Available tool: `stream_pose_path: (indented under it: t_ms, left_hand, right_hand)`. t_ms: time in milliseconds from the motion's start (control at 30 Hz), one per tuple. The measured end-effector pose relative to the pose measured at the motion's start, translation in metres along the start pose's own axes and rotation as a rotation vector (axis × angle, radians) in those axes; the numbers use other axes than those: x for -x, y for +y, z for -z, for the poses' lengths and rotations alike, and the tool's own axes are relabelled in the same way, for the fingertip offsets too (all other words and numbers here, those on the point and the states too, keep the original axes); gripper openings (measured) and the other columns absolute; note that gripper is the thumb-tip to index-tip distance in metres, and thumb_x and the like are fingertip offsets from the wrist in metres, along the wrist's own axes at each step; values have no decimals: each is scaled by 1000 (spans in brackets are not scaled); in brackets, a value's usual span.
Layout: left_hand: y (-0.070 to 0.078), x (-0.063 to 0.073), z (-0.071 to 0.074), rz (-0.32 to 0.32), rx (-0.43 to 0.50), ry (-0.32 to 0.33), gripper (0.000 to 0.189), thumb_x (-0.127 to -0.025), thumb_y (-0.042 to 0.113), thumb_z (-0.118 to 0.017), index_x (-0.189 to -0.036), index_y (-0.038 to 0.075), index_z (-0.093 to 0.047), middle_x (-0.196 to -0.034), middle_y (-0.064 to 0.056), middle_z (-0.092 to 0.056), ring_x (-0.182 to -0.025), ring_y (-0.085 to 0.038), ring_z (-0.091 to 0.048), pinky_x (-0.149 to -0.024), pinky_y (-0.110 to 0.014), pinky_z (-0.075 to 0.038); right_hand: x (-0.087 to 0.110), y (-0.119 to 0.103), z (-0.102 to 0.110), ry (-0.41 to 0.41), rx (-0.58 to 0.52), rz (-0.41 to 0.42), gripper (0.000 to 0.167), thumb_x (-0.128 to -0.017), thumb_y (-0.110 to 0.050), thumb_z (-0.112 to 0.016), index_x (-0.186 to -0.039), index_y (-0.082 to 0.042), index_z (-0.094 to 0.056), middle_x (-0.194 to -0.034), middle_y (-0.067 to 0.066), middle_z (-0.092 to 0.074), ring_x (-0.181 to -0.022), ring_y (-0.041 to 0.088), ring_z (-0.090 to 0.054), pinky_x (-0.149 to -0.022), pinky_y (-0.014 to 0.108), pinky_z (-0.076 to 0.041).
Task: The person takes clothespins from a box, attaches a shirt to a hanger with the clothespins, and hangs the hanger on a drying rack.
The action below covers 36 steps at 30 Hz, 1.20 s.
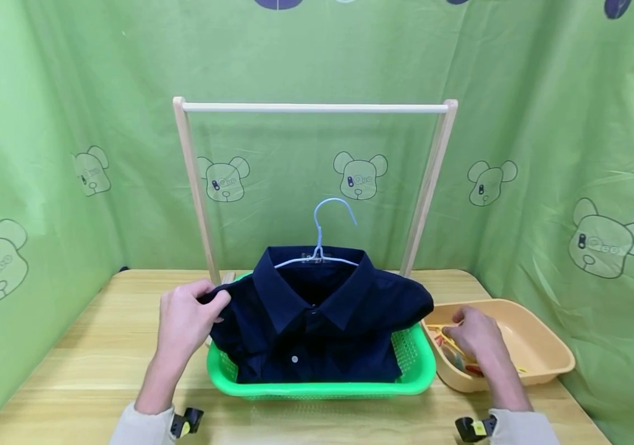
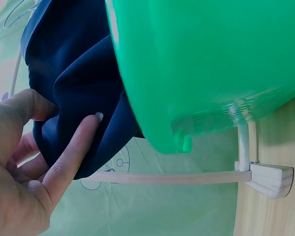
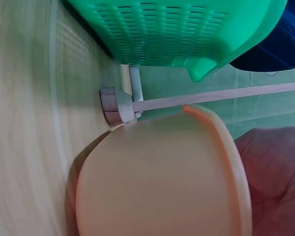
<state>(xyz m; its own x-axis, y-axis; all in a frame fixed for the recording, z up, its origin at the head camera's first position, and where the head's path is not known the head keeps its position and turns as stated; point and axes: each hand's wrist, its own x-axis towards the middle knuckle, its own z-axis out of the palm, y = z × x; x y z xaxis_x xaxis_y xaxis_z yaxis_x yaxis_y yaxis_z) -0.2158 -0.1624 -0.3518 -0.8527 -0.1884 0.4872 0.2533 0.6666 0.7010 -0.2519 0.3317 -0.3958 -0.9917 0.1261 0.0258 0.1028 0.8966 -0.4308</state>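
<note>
A dark navy collared shirt [image 1: 317,334] lies in a green basket [image 1: 317,389], with a pale blue wire hanger [image 1: 318,247] inside its collar and the hook standing up. My left hand [image 1: 189,315] pinches the shirt's shoulder or sleeve at the left. In the left wrist view, the thumb and fingers of that hand [image 2: 44,157] press into the dark cloth. My right hand [image 1: 478,337] reaches down into an orange basin [image 1: 534,334], over small yellow and red clothes pegs [image 1: 461,358]. Its fingertips are partly hidden, so whether they hold a peg cannot be told.
Behind the basket stands a wooden rack with a white crossbar [image 1: 317,108] and slanted wooden legs [image 1: 428,191]. Green patterned curtain [image 1: 317,49] closes in the back and both sides. Everything stands on a wooden table [image 1: 89,346].
</note>
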Motion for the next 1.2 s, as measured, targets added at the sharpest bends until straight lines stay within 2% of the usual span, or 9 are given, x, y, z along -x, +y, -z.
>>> stream_pose_path:
  t_ms: [267, 500, 667, 833, 1067, 1200]
  left_hand:
    - [-1, 0, 0, 4, -4, -7, 19, -82, 18, -67, -64, 19, -68, -63, 2, -70, -52, -10, -69, -54, -26, -54]
    - [-1, 0, 1, 12, -6, -8, 19, -82, 19, -67, -63, 18, -67, -62, 2, -70, -52, -10, -68, -54, -26, -54]
    - [0, -1, 1, 1, -15, 5, 19, -82, 18, -67, -63, 19, -67, -60, 3, -69, -51, -6, -66, -54, -26, -54]
    - [0, -1, 1, -5, -16, 6, 19, -82, 18, -67, -63, 19, -67, -60, 3, -69, -50, -6, -66, -54, -26, -53]
    - [0, -1, 1, 2, -12, 4, 19, -82, 18, -68, -63, 19, -67, -60, 3, -69, -50, -6, -66, -53, -26, -53]
    - [1, -1, 1, 7, -13, 3, 19, -82, 19, -68, -63, 19, -67, -61, 3, -70, -51, -6, -66, -53, -26, -53]
  right_hand:
    - [0, 3, -5, -59, 0, -50, 32, -90, -16, -66, -106, 10, -59, -95, 24, -62, -79, 33, -57, -62, 36, -50]
    - [0, 4, -8, -94, -11, -80, 18, -90, -10, -63, -99, 5, -59, -86, 17, -59, -73, 28, -56, -55, 32, -45]
    - [-1, 7, -11, -98, -8, -86, 12, -88, -9, -62, -93, 2, -60, -84, 16, -59, -71, 27, -55, -55, 32, -45]
    - [-3, 10, -14, -86, 1, -89, 13, -86, -9, -62, -94, 2, -60, -84, 16, -59, -73, 28, -55, -57, 32, -43]
    - [-4, 13, -16, -85, 20, -87, 19, -78, -5, -62, -95, 2, -59, -86, 16, -59, -75, 30, -56, -59, 33, -43]
    - [-4, 14, -17, -100, 25, -94, 19, -80, -5, -59, -97, 4, -59, -87, 18, -58, -76, 31, -56, -60, 33, -44]
